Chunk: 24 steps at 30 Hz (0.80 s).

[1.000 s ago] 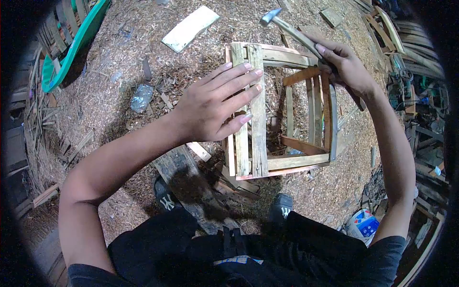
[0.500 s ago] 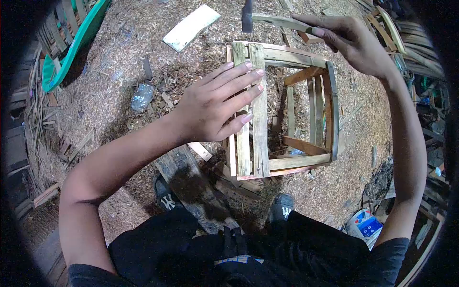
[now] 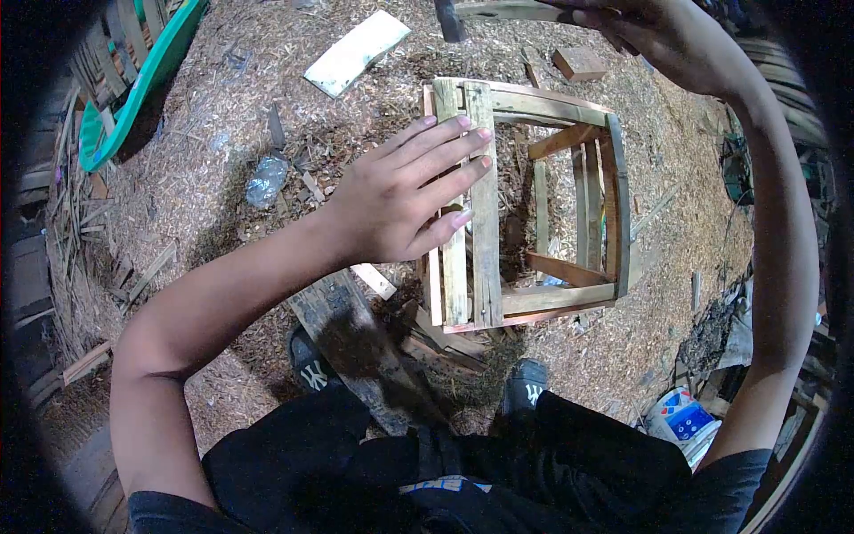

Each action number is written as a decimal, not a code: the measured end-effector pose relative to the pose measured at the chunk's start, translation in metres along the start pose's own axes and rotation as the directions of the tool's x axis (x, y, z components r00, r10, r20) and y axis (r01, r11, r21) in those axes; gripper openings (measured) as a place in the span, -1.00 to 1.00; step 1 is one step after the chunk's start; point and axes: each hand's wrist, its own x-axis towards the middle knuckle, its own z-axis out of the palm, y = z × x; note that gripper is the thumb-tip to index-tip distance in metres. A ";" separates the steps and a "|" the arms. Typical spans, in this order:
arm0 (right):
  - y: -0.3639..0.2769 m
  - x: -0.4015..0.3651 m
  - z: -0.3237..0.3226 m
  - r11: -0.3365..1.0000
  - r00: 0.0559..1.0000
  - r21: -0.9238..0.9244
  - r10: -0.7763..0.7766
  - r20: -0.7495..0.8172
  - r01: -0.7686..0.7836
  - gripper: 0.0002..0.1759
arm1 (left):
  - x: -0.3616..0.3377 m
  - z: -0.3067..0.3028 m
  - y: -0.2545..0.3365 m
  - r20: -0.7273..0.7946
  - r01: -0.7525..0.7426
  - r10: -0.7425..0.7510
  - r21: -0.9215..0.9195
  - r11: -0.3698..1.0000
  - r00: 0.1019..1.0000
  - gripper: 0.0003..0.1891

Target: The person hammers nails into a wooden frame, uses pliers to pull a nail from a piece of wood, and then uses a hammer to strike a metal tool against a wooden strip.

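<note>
A wooden crate (image 3: 485, 222) made of slats stands on the ground in front of me, its right part open between the side pieces. My left hand (image 3: 414, 182) lies flat across the two slats at the crate's left side, fingers spread. Above the crate's far edge, my right hand (image 3: 654, 36) is wrapped round the wooden handle of a hammer (image 3: 451, 22). The hammer's dark head points left, near the top of the view, apart from the crate.
Wood shavings cover the ground. A pale board (image 3: 358, 53) and a wood block (image 3: 578, 64) lie beyond the crate. A dark plank (image 3: 356, 347) lies between my feet. At the left is a green curved rim (image 3: 133, 98); at the lower right, a white and blue bucket (image 3: 683, 416).
My right hand has risen with the hammer, up and slightly away from the crate. My left hand and the crate have hardly moved.
</note>
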 end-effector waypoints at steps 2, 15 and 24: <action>0.002 0.002 -0.008 1.000 0.995 -0.002 0.006 0.101 -0.006 -0.56 | 0.000 0.001 0.000 0.001 0.004 -0.004 -0.002 1.000 1.000 -0.42; -0.024 -0.002 -0.012 0.991 0.958 -0.134 0.062 0.278 -0.025 -0.60 | 0.000 0.000 0.001 0.010 0.007 -0.007 0.010 1.000 1.000 -0.42; 0.007 -0.053 0.062 0.973 0.998 0.231 0.038 -0.046 -0.026 -0.37 | -0.001 0.002 -0.001 -0.026 0.001 -0.002 -0.025 1.000 1.000 -0.43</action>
